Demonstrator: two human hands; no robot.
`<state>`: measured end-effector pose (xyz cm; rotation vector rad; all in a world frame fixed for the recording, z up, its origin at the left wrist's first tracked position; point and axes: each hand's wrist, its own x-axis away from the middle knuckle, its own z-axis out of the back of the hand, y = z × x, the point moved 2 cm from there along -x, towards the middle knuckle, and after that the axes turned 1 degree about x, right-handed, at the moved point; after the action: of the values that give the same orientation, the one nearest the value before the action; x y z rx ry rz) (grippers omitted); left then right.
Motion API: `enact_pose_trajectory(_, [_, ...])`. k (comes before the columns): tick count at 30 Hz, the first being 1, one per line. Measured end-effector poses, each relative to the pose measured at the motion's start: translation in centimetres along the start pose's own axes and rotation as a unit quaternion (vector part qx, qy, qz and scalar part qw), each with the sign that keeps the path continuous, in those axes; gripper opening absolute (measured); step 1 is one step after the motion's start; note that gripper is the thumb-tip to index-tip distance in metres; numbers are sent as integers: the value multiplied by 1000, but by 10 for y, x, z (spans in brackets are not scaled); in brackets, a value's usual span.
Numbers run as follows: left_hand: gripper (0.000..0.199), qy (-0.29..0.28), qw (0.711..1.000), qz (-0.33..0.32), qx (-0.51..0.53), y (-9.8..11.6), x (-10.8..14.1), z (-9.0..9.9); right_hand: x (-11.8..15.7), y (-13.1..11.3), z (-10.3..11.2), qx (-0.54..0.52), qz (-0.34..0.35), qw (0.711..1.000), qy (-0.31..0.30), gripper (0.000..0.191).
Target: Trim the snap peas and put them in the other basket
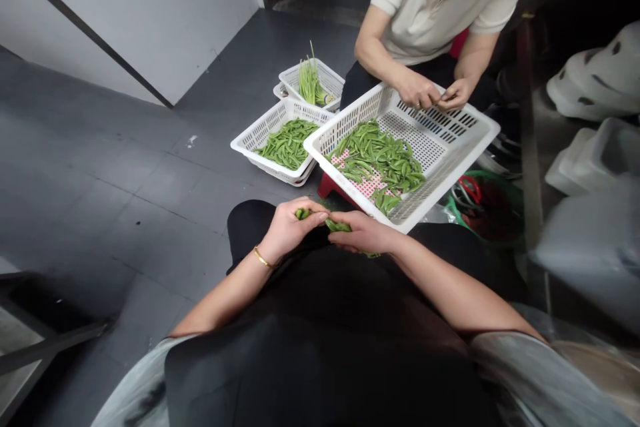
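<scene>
Over my lap, my two hands meet fingertip to fingertip. My left hand (294, 225), with a gold bracelet at the wrist, is closed around green pea pods (302, 213). Several more pods (339, 226) are gripped in my right hand (363, 231), some poking out below its palm. Just beyond my hands, a large white slotted basket (453, 181) tilts toward me, with a heap of flat green pods (383, 153) in it. What lies between my fingertips is too small to make out.
Across the basket, a person's hands (435, 95) work close together above its far rim. Left of it stand a smaller white basket (245, 144) of pods and another (287, 75) holding long green stalks. White containers (575, 160) line the right, beside a green basket (493, 230).
</scene>
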<state>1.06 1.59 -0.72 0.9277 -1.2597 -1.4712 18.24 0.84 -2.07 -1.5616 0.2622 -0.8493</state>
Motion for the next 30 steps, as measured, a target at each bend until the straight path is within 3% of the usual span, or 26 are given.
enact_pose_trajectory(3, [17,30,996,49,70,-3,0,15,10,-2,7,-2,6,1000,-19,25])
enact_pose_trajectory(6, [24,39,976,111,181,-8,0,22,14,-5,9,17,22,999,17,30])
enact_pose_trajectory(10, [26,13,946,142,290,-15,2,13,6,-10,2,154,103,974,130,29])
enact_pose_trajectory(13, [26,18,938,157,308,-21,6,5,-1,-12,-6,261,159,940,155,37])
enact_pose_trajectory(18, [29,-39,927,222,299,-23,12,6,2,-18,-11,334,169,927,21,35])
enact_pose_trajectory(23, [32,-143,905,279,287,-22,17,2,0,-28,-18,295,206,919,-161,27])
enact_pose_trajectory(25, [31,-174,892,294,296,-25,18,-1,0,-29,-20,273,232,914,-190,21])
enact_pose_trajectory(27, [29,-152,890,277,327,-28,17,0,1,-28,-17,271,243,920,-143,18])
enact_pose_trajectory(30, [26,-42,902,200,381,-32,12,7,7,-26,-7,304,260,913,82,15])
